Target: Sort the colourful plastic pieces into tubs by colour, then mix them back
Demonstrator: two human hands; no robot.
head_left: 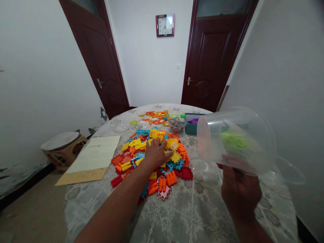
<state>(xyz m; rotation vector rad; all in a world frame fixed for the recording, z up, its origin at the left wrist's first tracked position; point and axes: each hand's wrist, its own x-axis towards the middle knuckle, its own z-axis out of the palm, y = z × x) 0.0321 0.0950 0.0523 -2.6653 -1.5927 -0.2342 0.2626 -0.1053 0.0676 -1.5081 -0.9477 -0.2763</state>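
My left hand (157, 151) rests on a heap of colourful plastic building pieces (181, 163), its fingers spread. The heap mixes yellow, orange, red and blue pieces, some flat with toothed edges and some tube-shaped. What lies beneath the palm is hidden. To the right of the heap, my right hand (239, 184) grips a clear plastic tub (243, 118) from below. The tub is tipped onto its side above the table, one end facing the heap. A lime-green patch shows through its wall; I cannot tell whether that is inside or behind.
Farther back lie scattered orange and yellow pieces (154, 118), a clear bowl of small greyish pieces (177, 124) and a dark green box (190, 128) with purple pieces. Paper sheets (93, 153) lie at left on the cloth-covered table (177, 216). A stool (62, 141) stands beyond.
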